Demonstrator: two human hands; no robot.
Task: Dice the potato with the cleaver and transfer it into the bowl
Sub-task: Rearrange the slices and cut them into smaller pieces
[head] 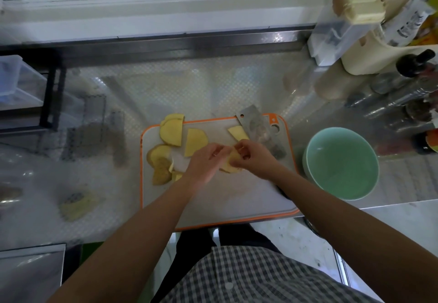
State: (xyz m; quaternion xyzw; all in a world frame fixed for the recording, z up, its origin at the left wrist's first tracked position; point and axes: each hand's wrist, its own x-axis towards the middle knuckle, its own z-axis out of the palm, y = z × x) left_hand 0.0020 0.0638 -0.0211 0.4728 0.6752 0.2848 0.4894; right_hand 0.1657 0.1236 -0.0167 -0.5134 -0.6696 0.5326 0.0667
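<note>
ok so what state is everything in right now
potato slices: slabs, not diced, lying on the board
held slices: mid-board, being handled
cleaver: flat on the board, unheld
bowl: empty
right hand: fingers curled on the held slices
left hand: touching them, hold blurred

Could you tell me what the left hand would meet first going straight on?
Probably the potato slices that the right hand grips, directly ahead of the left hand; they may already touch.

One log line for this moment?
left hand, right hand: on yellow potato piece | steel cleaver: on orange-rimmed white board | green round bowl: empty
</note>
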